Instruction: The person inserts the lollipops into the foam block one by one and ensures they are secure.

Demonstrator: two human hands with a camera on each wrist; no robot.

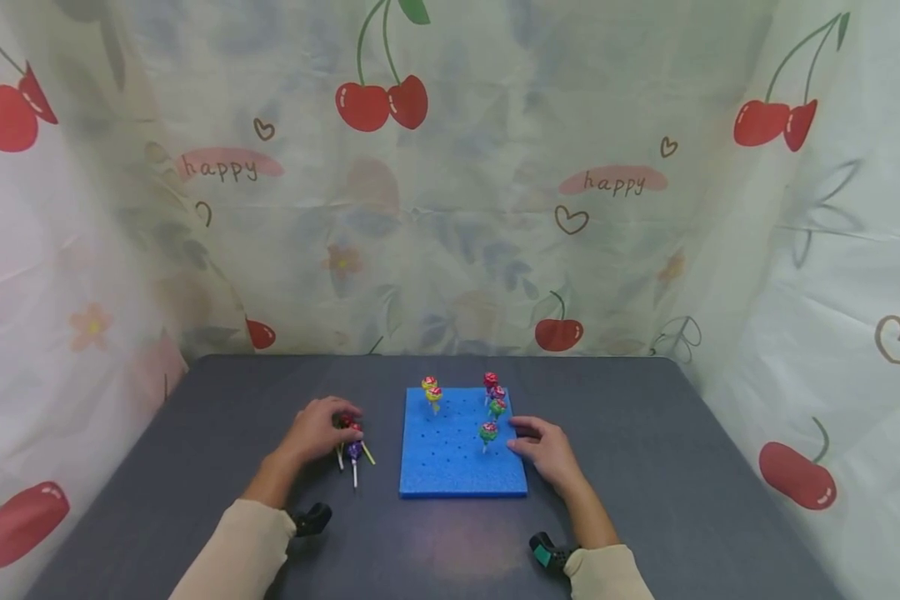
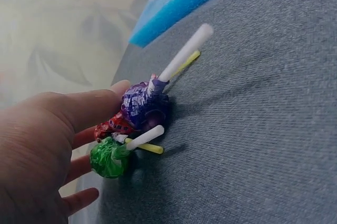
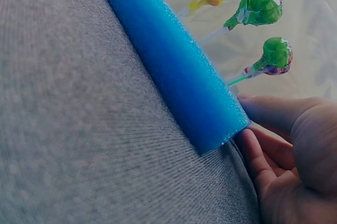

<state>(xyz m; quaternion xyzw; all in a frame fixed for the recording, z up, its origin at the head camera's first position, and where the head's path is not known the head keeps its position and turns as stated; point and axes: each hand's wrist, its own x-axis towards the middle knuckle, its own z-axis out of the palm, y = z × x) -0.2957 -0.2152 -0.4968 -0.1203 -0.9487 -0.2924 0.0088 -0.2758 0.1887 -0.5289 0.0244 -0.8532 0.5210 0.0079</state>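
My left hand (image 1: 321, 429) reaches over a small bunch of wrapped lollipops on the table, left of a blue foam board (image 1: 461, 475). In the left wrist view, its thumb touches a purple lollipop (image 2: 141, 104), and its other fingers spread behind the bunch. A red lollipop (image 2: 117, 124) and a green lollipop (image 2: 109, 158) lie beside the purple one. My right hand (image 1: 543, 450) rests at the board's right edge, thumb and fingertips against it. In the right wrist view, the thumb (image 3: 268, 109) is near the board's corner.
Yellow lollipops (image 1: 434, 394) stand upright in the board's back left. Along its right side stand a red lollipop (image 1: 491, 380), a purple one (image 1: 498, 392) and green ones (image 1: 488, 432). Small holes dot the board. A printed curtain (image 1: 450, 250) hangs behind the dark table (image 1: 607, 417).
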